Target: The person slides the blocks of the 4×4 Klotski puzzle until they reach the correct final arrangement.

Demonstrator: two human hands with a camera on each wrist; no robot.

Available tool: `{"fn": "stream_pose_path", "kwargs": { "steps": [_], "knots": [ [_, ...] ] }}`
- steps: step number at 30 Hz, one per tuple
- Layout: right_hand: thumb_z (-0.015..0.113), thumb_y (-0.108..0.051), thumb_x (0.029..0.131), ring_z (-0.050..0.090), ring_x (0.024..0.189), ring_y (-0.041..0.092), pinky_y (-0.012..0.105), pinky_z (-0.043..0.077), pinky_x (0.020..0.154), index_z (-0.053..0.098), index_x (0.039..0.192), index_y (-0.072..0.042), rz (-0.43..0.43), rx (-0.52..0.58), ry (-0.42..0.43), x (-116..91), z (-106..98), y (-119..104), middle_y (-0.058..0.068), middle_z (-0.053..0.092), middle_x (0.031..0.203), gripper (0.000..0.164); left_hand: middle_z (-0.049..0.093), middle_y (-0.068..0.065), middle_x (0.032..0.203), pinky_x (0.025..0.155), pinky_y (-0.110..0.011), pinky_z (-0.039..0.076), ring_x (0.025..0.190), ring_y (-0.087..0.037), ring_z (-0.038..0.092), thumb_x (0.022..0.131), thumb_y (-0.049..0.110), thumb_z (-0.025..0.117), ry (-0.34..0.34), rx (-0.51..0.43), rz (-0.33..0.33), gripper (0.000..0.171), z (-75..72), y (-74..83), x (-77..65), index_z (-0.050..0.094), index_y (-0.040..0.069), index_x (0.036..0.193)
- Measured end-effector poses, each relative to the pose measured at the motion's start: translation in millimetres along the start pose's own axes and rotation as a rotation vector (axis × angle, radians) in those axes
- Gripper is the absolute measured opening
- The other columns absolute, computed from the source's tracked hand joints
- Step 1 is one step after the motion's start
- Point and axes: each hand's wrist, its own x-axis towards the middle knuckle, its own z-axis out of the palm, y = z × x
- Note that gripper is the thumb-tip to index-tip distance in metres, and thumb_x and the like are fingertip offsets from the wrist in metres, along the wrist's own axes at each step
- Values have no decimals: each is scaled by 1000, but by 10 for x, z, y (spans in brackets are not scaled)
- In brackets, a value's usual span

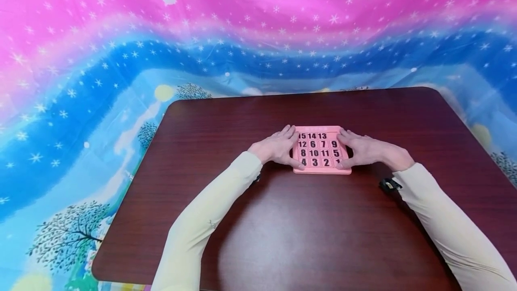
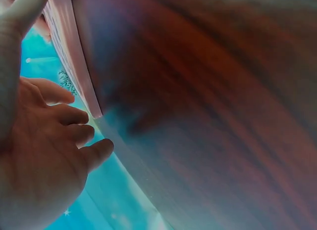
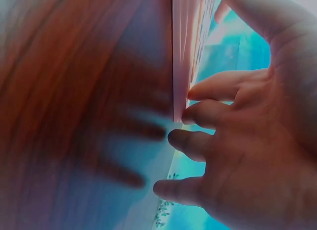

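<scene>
A pink sliding number puzzle point(image 1: 319, 148) lies flat on the brown table, with black numbers on its square tiles and a gap at the top right of the grid. My left hand point(image 1: 280, 147) touches its left side, thumb at the near corner over the tile marked 4, fingers by the far corner. On the other side, my right hand point(image 1: 363, 148) mirrors this, its thumb partly covering the tile marked 1. Both wrist views show the puzzle's side edge point(image 2: 81, 57) beside loosely spread fingers; some fingers stand apart from it.
The brown wooden table point(image 1: 282, 232) has rounded corners and a bright reflection near the front. Behind it and to the left hangs a pink and blue cloth point(image 1: 226, 21) with snowflakes and trees. A black device point(image 1: 390, 185) sits at the right cuff.
</scene>
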Motion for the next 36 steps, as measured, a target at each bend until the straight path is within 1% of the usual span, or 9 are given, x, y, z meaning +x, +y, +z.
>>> {"fn": "stream_pose_path", "kwargs": {
  "steps": [6,14,17,20,24,28,32,36],
  "knots": [
    [71,-65,77,9,149,47,73,16,114,20,154,3,-12,-30,0,-20,29,-88,28,5,162,115,0,-12,167,127,-39,15,155,-25,1,75,82,57,-34,13,-23,121,56,-8,-97,11,7,158],
    [70,-66,77,9,149,47,73,16,114,20,154,3,-25,-39,-10,-26,52,-164,28,7,162,115,0,-13,167,127,-38,15,155,-26,1,74,83,55,-25,28,-30,122,105,-9,-223,10,6,158],
    [70,-65,77,10,149,47,73,17,113,20,154,4,-38,-37,-5,-36,72,-188,28,7,162,114,2,-14,167,127,-37,16,155,-27,2,75,84,53,-11,55,-14,121,124,-9,-274,13,5,158],
    [71,-62,79,11,149,47,74,19,113,22,153,4,-64,-41,-1,-58,107,-224,29,8,162,111,5,-16,166,127,-37,17,155,-29,5,76,84,53,7,80,16,120,146,-11,-349,16,3,157],
    [71,-59,81,15,148,47,74,20,112,27,152,3,-99,-54,8,-101,167,-310,30,11,160,104,6,-17,166,127,-36,17,154,-30,7,77,83,51,6,103,32,119,185,-8,-476,15,2,157],
    [71,-62,79,16,149,44,73,20,113,29,153,0,-95,-73,4,-140,218,-426,27,12,162,105,4,-18,166,126,-36,18,154,-30,6,78,81,55,-24,74,4,120,190,17,-606,13,1,157],
    [71,-63,78,16,150,42,73,20,113,28,153,-2,-96,-85,-9,-176,251,-526,25,10,163,106,2,-16,166,127,-36,16,155,-29,4,74,79,61,-56,33,-39,123,189,49,-711,13,2,157],
    [72,-62,78,17,150,41,73,20,113,28,154,-3,-103,-93,-11,-201,268,-590,24,8,164,105,2,-16,166,127,-34,15,155,-28,4,70,76,68,-58,6,-69,126,203,80,-779,13,2,157]
  ]
}}
